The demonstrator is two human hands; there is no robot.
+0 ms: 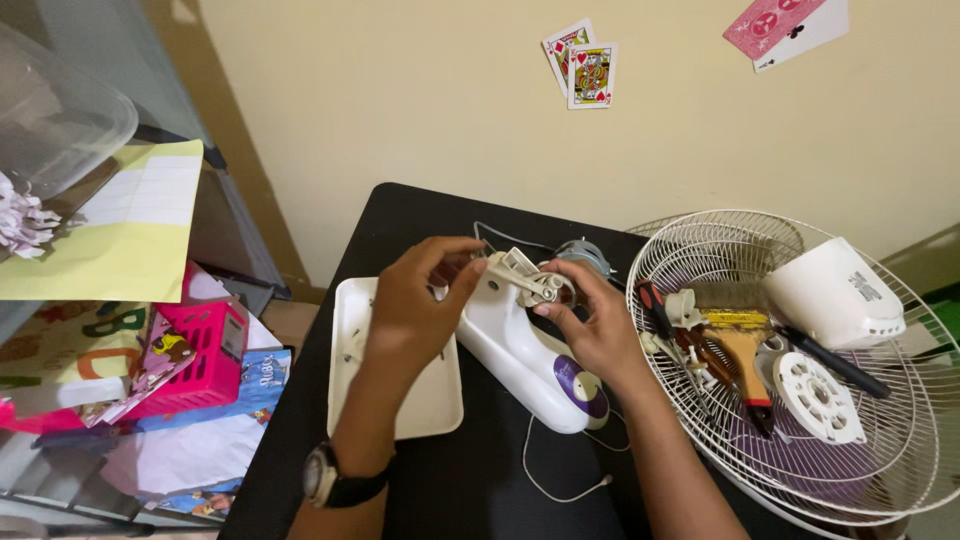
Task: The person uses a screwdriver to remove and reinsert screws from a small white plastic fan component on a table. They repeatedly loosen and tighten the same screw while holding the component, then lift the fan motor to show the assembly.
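Observation:
A white plastic fan body (520, 355) with a purple round badge lies on the black table (470, 480). At its far end sits a beige bracket (525, 278) beside a grey motor (583, 256). My left hand (418, 300), with a wristwatch, pinches the bracket's left side. My right hand (592, 325) holds the bracket's right end with its fingertips and rests against the fan body. A thin white wire (560, 490) trails from the body toward me.
A white rectangular tray (400, 400) lies under my left hand. To the right a white wire fan guard (800, 360) holds a paintbrush, screwdrivers, a white cover and a round white part. Pink basket (205, 355) and papers sit left. Playing cards hang on the wall.

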